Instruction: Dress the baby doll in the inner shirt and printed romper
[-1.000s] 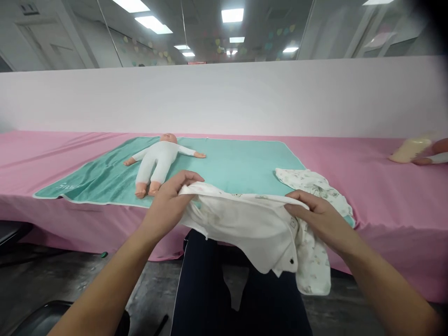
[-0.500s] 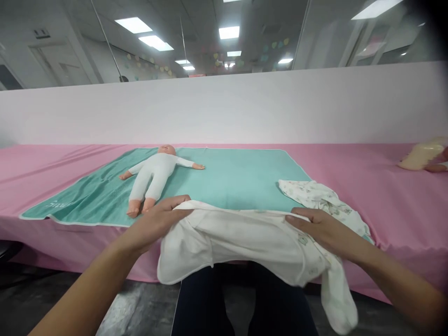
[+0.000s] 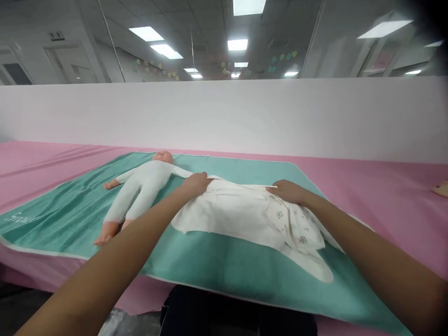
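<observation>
A white baby garment with small printed figures at its right end lies spread over the teal towel. My left hand pinches its far edge at the left corner. Farther right along that same edge, my right hand grips the cloth between thumb and fingers. One sleeve or leg of the garment points toward me at the lower right. Left of my hands, a baby doll in a white suit lies on its back; my left forearm covers part of its feet.
Pink cloth covers the table around and under the towel. Behind it rises a low white wall with glass above. A pale object is cut off at the right edge. Another cloth is mostly hidden behind my right forearm.
Both hands have carried the garment forward from above my lap and laid it on the towel. It now lies flatter, beside the doll. The view has shifted slightly.
</observation>
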A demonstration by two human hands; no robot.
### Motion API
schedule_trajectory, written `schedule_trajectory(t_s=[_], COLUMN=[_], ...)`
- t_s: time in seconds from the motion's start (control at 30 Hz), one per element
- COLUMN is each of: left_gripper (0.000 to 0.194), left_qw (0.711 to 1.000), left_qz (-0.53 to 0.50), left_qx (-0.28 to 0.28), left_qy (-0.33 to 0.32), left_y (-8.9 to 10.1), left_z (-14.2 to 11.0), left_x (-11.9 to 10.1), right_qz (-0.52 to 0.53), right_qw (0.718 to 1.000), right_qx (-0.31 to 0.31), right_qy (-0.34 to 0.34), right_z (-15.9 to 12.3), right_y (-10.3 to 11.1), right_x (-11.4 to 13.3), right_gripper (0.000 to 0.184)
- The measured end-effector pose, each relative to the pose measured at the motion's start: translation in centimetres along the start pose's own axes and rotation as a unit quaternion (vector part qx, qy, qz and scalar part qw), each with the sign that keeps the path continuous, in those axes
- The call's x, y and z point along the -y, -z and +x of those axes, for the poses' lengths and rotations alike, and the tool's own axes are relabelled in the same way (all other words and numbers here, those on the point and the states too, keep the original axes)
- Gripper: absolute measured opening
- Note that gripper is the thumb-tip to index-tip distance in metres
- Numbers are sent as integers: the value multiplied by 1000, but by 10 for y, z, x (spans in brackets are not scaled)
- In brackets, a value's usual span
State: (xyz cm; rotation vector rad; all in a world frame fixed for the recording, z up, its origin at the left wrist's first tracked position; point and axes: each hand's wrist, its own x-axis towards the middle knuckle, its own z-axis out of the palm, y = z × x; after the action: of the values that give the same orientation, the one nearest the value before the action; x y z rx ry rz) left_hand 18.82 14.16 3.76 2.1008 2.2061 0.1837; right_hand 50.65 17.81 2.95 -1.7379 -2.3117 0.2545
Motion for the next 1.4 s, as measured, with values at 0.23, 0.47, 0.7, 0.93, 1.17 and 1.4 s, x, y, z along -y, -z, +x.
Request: schedule_trajectory(t_s=[0.23,0.47,0.7,0.93,1.17,1.4], left_gripper=[45,26,35,26,19,24], left_qw=[992,972,924,926,897,934], left_qz=[53,116,-34,-3,-318,-235], left_qx=[-100,-197,-112,-98,56,-267], left_qy=[48,-56,-363,-364,-300,26], left_y=[-67,-77,-92,-102,-79,-78], left_z=[71,49,-20,-36,-49,-3], left_x=[3,-9,-50,-59,-56,5], right_qz=[-106,-175,-82,-49,23,-17], right_qw=[991,964,982,994,954,951], right_qx=[-27,-179,-119,-100,-284,-275], right_qy=[-71,92,123,-1,-91,144], right_z=[92,66,-13,-29,-9,-34], right_y=[-62,-86,-89,-82,-76,-77], right_x=[-11,6,9,-16,-40,11], right_gripper=[48,30,35,20,25,31])
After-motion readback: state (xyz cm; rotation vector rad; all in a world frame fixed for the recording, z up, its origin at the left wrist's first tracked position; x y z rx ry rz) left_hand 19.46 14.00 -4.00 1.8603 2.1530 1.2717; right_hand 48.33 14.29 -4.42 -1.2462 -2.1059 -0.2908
